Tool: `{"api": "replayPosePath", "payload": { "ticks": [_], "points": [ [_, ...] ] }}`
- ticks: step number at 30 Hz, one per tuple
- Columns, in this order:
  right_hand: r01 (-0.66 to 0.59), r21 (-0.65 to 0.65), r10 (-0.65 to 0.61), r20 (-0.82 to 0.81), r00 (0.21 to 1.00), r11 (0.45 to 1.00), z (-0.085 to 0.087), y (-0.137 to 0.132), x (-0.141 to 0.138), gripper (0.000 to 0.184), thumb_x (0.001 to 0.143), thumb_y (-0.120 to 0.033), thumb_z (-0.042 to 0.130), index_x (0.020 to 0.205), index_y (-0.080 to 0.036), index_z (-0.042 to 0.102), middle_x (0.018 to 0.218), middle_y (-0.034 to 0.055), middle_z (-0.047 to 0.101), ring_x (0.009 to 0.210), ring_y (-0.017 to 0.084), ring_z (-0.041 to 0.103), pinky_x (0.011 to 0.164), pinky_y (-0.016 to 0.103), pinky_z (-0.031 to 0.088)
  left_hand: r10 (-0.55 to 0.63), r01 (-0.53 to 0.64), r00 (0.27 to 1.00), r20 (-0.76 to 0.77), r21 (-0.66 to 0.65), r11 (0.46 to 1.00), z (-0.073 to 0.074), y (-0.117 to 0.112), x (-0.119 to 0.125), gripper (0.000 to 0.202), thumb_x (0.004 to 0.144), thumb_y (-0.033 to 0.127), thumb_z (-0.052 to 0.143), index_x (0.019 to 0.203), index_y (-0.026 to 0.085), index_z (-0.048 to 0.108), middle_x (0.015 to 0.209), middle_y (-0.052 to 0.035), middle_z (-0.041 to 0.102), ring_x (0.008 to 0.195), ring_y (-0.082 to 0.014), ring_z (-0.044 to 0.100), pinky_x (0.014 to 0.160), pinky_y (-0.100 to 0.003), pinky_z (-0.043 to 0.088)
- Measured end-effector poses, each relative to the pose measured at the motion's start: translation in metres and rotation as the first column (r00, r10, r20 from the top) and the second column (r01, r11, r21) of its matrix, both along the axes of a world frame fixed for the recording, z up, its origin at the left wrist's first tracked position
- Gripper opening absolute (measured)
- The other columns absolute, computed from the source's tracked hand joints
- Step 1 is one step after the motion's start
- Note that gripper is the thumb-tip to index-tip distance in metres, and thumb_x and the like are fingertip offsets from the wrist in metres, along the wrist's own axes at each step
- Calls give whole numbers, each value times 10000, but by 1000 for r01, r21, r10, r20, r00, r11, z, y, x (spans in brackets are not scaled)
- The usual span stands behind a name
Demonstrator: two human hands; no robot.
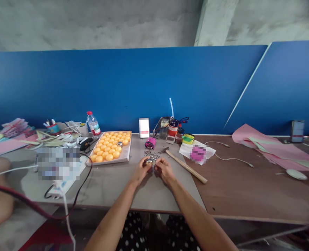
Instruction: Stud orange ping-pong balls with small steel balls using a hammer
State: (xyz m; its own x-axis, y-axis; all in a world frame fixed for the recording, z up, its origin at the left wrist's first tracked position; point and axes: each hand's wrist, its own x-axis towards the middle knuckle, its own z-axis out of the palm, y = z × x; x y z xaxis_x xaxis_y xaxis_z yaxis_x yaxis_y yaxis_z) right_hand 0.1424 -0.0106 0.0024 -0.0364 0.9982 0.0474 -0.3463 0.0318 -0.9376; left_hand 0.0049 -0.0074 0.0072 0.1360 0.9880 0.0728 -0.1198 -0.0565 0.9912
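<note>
Near the middle of the grey mat, my left hand [141, 170] is closed around a small, shiny, rounded piece [149, 161] with silver and gold tones. Its exact kind is too small to tell. My right hand [165, 169] is beside it with thumb and fingers pinched together; whatever they hold is hidden. Just beyond both hands lies a scatter of small silvery metal bits [148, 152]. A hammer [188, 166] with a wooden handle rests right of my right hand. To the left, a shallow white tray [129, 153] holds rows of orange balls [108, 149] and one shiny silver piece [119, 143].
Behind the hands stand a lit phone [144, 127], a magenta roll [150, 143] and a yellow-green container [188, 139]. A bottle [93, 124], power strip [67, 181] and cables lie left. Pink sheets [251, 141] and a mouse [296, 174] are right. People's arms show at both sides.
</note>
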Motion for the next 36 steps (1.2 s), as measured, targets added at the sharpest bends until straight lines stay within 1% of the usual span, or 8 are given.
{"api": "replayPosePath", "payload": {
  "ticks": [3,5,10,14,17,22,26,36],
  "points": [
    [128,113,-136,63,989,985,3,2,9,206,711,-393,545,716,-203,466,528,-46,485,479,98,438,484,223,353,-35,39,995,96,-34,999,-1,1,0,452,714,389,634,1097,175,530,857,-22,599,604,-88,529,542,-204,420],
    [212,215,-263,243,934,953,3,4,15,172,733,-367,509,725,-197,492,576,-26,497,541,116,460,546,242,381,-8,18,990,143,-64,998,-3,3,0,428,710,384,631,1069,176,525,823,-7,589,576,-79,521,512,-194,401],
    [261,491,-550,656,517,831,-1,3,21,151,755,-210,419,780,-174,564,859,76,550,826,184,511,752,308,406,67,-51,987,143,-115,992,-6,6,0,402,667,340,653,1008,176,518,722,19,571,548,-82,531,490,-185,388],
    [230,458,-501,845,189,859,-1,-1,20,260,763,-161,440,965,-163,603,998,113,555,962,231,490,825,343,368,71,-58,988,136,-94,994,-6,6,0,361,677,316,629,994,181,520,713,25,567,542,-78,539,486,-183,388],
    [153,410,-420,907,37,899,2,-5,18,333,787,-209,477,1103,-184,578,1126,117,544,1035,252,460,875,363,331,56,-43,988,143,-92,995,-6,5,0,363,680,319,627,1000,184,521,734,21,576,549,-75,542,490,-181,389],
    [-95,399,-403,915,-28,912,2,-8,8,437,825,-276,480,1259,-224,485,1318,88,467,1249,264,304,1017,409,174,44,-34,992,119,-83,996,-4,4,0,364,685,351,624,993,180,533,741,15,586,555,-79,543,498,-188,398],
    [-202,341,-352,936,-19,918,-1,-8,4,320,866,-277,421,1149,-240,566,1303,63,495,1211,234,366,1012,392,175,55,-42,988,142,-93,995,-3,4,0,364,680,347,627,985,173,529,732,18,578,545,-77,537,496,-189,404],
    [-129,352,-362,931,-56,927,4,-9,9,278,850,-137,376,947,-214,625,968,84,607,927,199,489,802,303,278,69,-55,988,140,-102,993,-4,5,0,361,680,343,626,986,184,518,730,23,576,531,-77,538,468,-182,380]
  ]
}}
